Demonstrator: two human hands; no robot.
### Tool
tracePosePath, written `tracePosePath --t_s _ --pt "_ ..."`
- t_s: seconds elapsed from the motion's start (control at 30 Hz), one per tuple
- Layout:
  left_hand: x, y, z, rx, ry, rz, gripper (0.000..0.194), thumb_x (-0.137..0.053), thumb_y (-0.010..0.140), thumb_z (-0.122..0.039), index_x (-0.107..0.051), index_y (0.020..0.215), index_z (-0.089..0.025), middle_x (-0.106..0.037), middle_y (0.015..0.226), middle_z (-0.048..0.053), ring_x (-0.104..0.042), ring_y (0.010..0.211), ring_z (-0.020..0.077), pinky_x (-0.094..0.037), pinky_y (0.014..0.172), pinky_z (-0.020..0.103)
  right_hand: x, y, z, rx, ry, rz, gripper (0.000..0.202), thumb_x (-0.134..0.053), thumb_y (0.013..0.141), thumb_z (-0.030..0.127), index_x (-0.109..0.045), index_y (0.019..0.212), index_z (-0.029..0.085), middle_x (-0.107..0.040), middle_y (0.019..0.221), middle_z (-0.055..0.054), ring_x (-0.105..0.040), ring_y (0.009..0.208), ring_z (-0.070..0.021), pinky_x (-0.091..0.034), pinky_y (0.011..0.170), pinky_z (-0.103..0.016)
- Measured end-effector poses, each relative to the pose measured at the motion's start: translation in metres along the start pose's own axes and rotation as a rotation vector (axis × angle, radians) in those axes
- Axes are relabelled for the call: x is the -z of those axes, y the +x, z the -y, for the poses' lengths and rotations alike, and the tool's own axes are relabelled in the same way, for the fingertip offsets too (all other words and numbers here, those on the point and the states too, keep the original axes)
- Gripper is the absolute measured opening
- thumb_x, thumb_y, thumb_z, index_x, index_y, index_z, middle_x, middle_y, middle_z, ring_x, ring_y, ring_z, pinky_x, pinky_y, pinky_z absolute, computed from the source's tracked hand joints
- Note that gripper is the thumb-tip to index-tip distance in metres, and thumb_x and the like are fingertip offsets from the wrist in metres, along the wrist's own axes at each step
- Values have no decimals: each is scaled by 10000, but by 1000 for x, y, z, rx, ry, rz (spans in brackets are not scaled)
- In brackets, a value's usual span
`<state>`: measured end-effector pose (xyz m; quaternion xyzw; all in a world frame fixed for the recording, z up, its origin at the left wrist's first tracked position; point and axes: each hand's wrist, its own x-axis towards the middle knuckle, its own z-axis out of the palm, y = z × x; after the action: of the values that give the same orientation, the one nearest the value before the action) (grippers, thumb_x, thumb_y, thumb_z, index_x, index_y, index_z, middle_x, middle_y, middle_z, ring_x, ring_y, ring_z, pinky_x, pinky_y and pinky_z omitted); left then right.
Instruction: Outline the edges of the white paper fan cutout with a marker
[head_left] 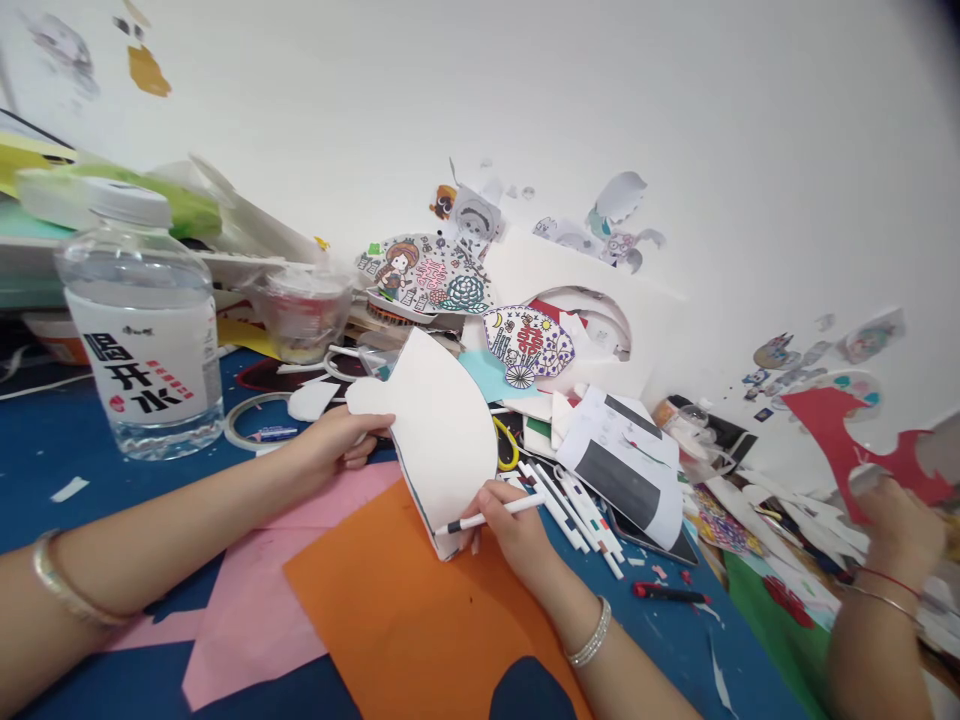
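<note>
My left hand grips the left edge of a white fan-shaped paper cutout and holds it tilted up, its lower edge resting on an orange paper sheet. My right hand holds a white marker pen with its dark tip at the cutout's lower edge. A pink sheet lies under the orange one on the blue table. Both my wrists wear bracelets.
A clear water bottle stands at the left, a tape roll beside it. Several white markers, yellow-handled scissors and coloured fan cutouts lie behind. At the right, another person's hand holds red paper.
</note>
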<state>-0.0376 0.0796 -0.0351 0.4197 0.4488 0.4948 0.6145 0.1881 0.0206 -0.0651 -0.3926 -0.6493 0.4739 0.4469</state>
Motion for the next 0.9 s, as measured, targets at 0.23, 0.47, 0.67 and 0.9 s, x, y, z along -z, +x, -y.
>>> tracePosePath --t_s 0.23,0.47,0.67,0.9 --pt "2 5 2 -5 -1 18 242 -585 744 -185 -522 514 -145 -309 283 -77 -193 290 33 -123 360 208 0 -2 0 8 -4 14 371 -536 794 487 -579 615 165 -607 479 -14 -537 394 -121 -420 394 -226" --pt "6 9 6 -24 9 34 251 -614 726 -217 -515 504 -152 -303 285 -80 -190 291 31 -128 357 205 0 -3 2 6 -15 26 385 -522 800 491 -575 606 162 -608 485 -21 -519 397 -115 -405 398 -222" --pt "8 7 5 -49 11 45 229 -623 710 -215 -511 519 -156 -328 293 -75 -200 295 35 -133 354 202 0 -4 2 -4 -26 47 409 -505 810 504 -546 567 177 -552 425 2 -498 393 -116 -372 377 -212" --pt "7 6 4 -51 14 36 240 -629 710 -224 -485 526 -169 -308 293 -83 -187 301 35 -127 358 200 0 -4 1 -1 -29 42 414 -506 812 518 -543 579 178 -564 454 -2 -512 412 -119 -369 391 -215"
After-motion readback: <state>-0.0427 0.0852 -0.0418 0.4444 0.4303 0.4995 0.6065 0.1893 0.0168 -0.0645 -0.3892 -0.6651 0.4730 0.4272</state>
